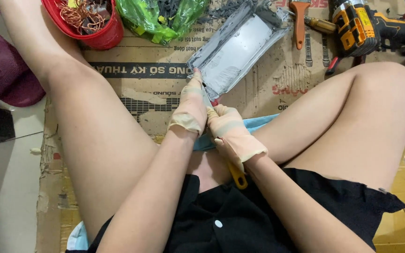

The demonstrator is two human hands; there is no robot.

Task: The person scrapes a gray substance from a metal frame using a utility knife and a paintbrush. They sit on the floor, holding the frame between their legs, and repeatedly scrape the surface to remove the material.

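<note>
The gloved left hand [191,105] pinches the near corner of one flat grey metal panel [237,47] lying on cardboard [160,89]. The gloved right hand [233,133] grips a yellow-handled tool [237,177]. Beyond lie one red bowl of copper wire [94,23], one green plastic bag [160,18], one orange-handled brush [299,23] and one yellow-black cordless drill [366,28].

Hidden and cut-off bits

The red bowl [100,29], green bag [165,16] and yellow drill [366,26] run off the top edge. The right hand [233,133] hides most of a yellow-handled tool [238,178]; its tip cannot be seen.
</note>
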